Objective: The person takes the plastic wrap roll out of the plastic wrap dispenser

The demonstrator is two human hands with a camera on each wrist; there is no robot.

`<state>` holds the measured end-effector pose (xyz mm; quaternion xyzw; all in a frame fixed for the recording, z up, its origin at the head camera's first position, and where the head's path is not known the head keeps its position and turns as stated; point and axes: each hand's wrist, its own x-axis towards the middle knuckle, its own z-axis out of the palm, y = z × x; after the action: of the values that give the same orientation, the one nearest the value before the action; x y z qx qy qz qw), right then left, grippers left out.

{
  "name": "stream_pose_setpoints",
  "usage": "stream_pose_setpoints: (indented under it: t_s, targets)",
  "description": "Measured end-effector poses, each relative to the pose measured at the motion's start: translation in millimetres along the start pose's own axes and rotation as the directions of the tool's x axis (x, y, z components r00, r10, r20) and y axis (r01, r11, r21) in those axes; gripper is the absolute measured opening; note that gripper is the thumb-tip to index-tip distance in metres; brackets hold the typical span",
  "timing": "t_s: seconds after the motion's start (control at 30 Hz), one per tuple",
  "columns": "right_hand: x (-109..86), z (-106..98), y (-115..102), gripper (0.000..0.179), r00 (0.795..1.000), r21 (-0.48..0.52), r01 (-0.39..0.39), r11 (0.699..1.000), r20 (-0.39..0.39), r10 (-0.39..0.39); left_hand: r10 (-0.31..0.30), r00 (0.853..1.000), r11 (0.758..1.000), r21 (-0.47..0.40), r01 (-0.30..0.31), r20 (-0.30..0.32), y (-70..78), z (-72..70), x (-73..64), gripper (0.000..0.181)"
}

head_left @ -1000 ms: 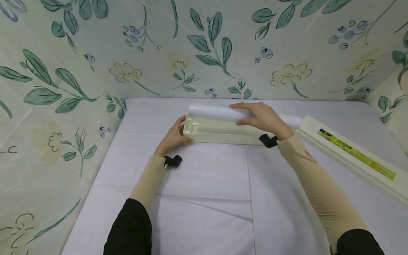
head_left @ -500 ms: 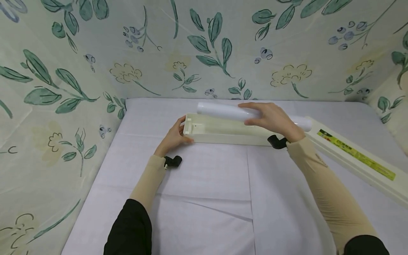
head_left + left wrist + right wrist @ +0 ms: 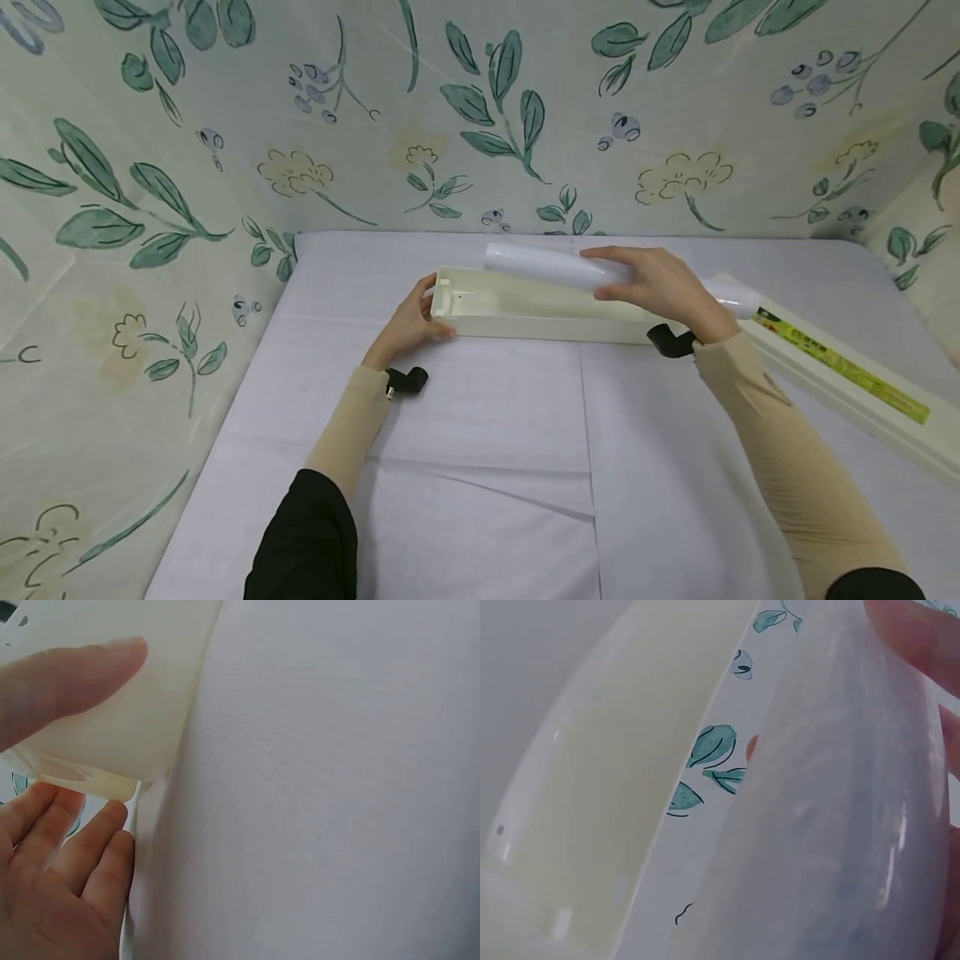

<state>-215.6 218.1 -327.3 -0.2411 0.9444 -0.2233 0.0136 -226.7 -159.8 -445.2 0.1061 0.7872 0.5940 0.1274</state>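
Observation:
A long cream plastic box (image 3: pixel 540 327) lies open-topped near the back of the table. My left hand (image 3: pixel 407 323) grips its left end, the thumb (image 3: pixel 90 675) on the front wall and the fingers (image 3: pixel 105 847) by the end face. My right hand (image 3: pixel 663 287) holds a glossy white roll of plastic wrap (image 3: pixel 551 264) above and behind the box, thumb on the near side. The roll slants, its left end farther back. In the right wrist view the roll (image 3: pixel 840 817) runs beside the box's smooth trough (image 3: pixel 607 780), with a gap between them.
A long cream lid (image 3: pixel 847 397) with a yellow-green label (image 3: pixel 843 367) lies slanted at the right; the roll's right end overlaps it in the head view. White cloth (image 3: pixel 480 417) covers the table. A leaf-patterned curtain (image 3: pixel 337 125) hangs behind and at the left.
My right hand has moved right with the roll, whose left end has shifted along the box away from my left hand. The left hand and the box have stayed in place.

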Motion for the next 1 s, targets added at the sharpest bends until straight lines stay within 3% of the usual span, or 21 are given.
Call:
stream_pose_setpoints:
  t_s: [0.5,0.73,1.0]
  targets:
    - [-22.8,-2,19,0.056,0.999,-0.017,-0.042,0.999,-0.008,0.042,-0.017,1.000,1.000,-0.016,0.017,0.012,3.0,-0.1,-1.7,0.105]
    - [-29.9,-2,24,0.058,0.997,-0.029,-0.072,0.997,0.001,0.072,-0.015,0.999,1.000,0.003,0.014,0.035,19.4,-0.2,-8.8,0.102]
    - [-39.0,-4,29,0.058,0.995,-0.017,-0.094,0.995,-0.018,0.094,-0.003,1.000,1.000,-0.005,0.003,0.017,-1.9,-0.1,1.4,0.104]
